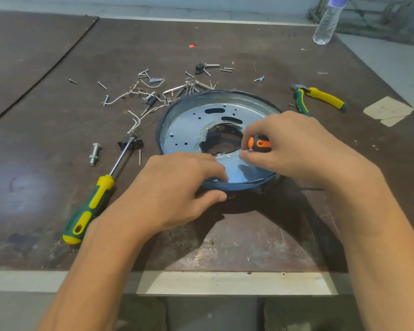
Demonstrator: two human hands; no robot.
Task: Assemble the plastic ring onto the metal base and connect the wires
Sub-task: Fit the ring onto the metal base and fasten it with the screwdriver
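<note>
A round metal base (189, 130) with a raised rim and a large centre hole lies on the brown table (248, 235). A dark ring shows through the hole (222, 139). My left hand (177, 185) grips the base's near rim, fingers inside and thumb outside. My right hand (294, 144) holds a short orange-and-black screwdriver (259, 144) upright over the base's right inner side, next to the hole. Its tip is hidden by my fingers. White wires (135, 120) with ring terminals lie loose on the table left of the base.
A long green-and-yellow screwdriver (93, 201) lies left of the base. Bolts, screws and clips (153, 91) are scattered behind it. Green-and-yellow pliers (318, 99) lie at the right, paper scraps (389, 111) beyond them, a plastic bottle (326, 22) at the far right corner.
</note>
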